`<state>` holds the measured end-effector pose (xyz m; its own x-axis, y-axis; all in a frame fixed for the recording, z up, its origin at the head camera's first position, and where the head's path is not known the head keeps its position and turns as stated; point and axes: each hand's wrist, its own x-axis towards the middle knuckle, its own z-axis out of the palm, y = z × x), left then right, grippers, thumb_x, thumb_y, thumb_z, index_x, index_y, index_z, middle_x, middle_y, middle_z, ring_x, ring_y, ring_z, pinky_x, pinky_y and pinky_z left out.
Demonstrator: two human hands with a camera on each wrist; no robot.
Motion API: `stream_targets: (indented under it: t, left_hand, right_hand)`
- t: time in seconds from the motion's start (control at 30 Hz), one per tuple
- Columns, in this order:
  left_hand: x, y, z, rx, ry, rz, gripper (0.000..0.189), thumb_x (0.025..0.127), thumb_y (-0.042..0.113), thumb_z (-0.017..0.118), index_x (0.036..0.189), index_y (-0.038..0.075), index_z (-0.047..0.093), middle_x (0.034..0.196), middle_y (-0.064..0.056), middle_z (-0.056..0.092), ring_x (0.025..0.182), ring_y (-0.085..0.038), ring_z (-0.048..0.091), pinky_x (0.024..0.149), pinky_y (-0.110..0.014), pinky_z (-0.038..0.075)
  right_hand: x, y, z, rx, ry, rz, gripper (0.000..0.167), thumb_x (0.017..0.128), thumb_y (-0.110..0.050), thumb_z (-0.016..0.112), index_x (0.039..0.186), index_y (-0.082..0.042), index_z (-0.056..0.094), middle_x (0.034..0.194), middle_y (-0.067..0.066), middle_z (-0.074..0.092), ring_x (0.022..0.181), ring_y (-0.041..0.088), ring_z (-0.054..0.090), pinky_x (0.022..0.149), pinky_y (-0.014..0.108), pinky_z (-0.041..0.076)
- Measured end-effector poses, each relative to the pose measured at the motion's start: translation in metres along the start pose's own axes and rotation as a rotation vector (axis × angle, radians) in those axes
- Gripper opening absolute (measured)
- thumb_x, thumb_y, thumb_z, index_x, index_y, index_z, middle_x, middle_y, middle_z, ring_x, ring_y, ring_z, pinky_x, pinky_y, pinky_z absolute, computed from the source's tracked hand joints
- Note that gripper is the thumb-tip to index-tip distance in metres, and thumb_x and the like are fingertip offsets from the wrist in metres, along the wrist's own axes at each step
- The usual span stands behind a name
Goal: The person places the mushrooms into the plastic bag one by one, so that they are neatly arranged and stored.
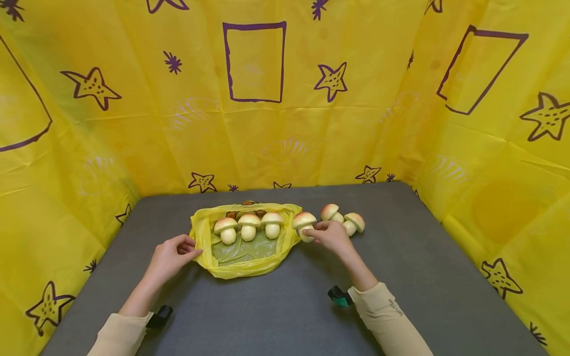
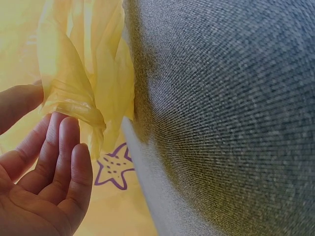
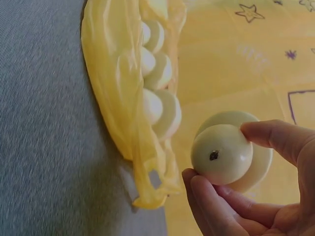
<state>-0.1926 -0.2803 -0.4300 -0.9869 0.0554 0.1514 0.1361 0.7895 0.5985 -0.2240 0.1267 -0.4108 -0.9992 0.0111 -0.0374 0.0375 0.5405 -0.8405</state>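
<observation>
"Currently, what are we holding?"
"Our left hand (image 1: 172, 255) pinches the yellow plastic bag (image 1: 249, 271) at its left rim, likely to hold its mouth wide. Our right hand (image 1: 331, 236) pinches a toy mushroom (image 1: 304, 219) by its stem, beside the bag's right rim."
"Others?"
"Three toy mushrooms (image 1: 249, 228) inside the bag, two loose mushrooms (image 1: 354, 221) farther right, likely for easy reach."

The bag (image 1: 242, 271) is a translucent lemon yellow. The mushrooms (image 1: 249, 233) have ivory stems and cream caps blushed orange-red on top; the held one shows a small dark spot (image 3: 214, 155) on its pale stem. Fine woven flecks run through the dark grey worktop (image 1: 249, 316). The yellow backdrop (image 1: 298, 123) carries purple-outlined stars (image 1: 331, 81) with dotted insides, spiky purple bursts (image 1: 172, 63) and faint whitish striped motifs (image 1: 287, 147). The sleeves (image 1: 387, 321) are beige.
</observation>
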Motion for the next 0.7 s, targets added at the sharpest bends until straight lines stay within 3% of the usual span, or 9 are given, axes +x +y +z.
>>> stream_targets:
  t: [0.23, 0.5, 0.7]
  left_hand:
    - [0.000, 0.002, 0.000, 0.001, -0.005, -0.002, 0.030, 0.081, 0.032, 0.075, 0.093, 0.007, 0.064, 0.081, -0.002, 0.065, 0.071, -0.013, 0.056, 0.059, -0.023, 0.045]
    - [0.001, 0.001, 0.000, 0.001, 0.001, 0.000, 0.030, 0.081, 0.032, 0.075, 0.092, 0.007, 0.064, 0.080, -0.002, 0.065, 0.071, -0.013, 0.057, 0.059, -0.023, 0.045]
    - [0.001, -0.001, 0.001, -0.004, 0.002, 0.002, 0.030, 0.081, 0.032, 0.075, 0.092, 0.007, 0.064, 0.081, -0.002, 0.065, 0.071, -0.012, 0.057, 0.059, -0.022, 0.046]
  right_hand:
    - [0.001, -0.011, 0.009, -0.007, -0.014, -0.030, 0.038, 0.075, -0.035, 0.078, 0.093, -0.002, 0.072, 0.088, 0.010, 0.073, 0.066, 0.013, 0.067, 0.064, 0.026, 0.051]
    - [0.003, -0.021, 0.021, 0.010, -0.059, -0.022, 0.043, 0.074, -0.038, 0.078, 0.101, -0.004, 0.073, 0.096, 0.011, 0.073, 0.073, 0.019, 0.070, 0.070, 0.030, 0.054]
    - [0.005, -0.029, 0.030, -0.011, -0.089, -0.021, 0.041, 0.074, -0.038, 0.078, 0.098, -0.005, 0.073, 0.092, 0.008, 0.073, 0.068, 0.013, 0.067, 0.066, 0.028, 0.053]
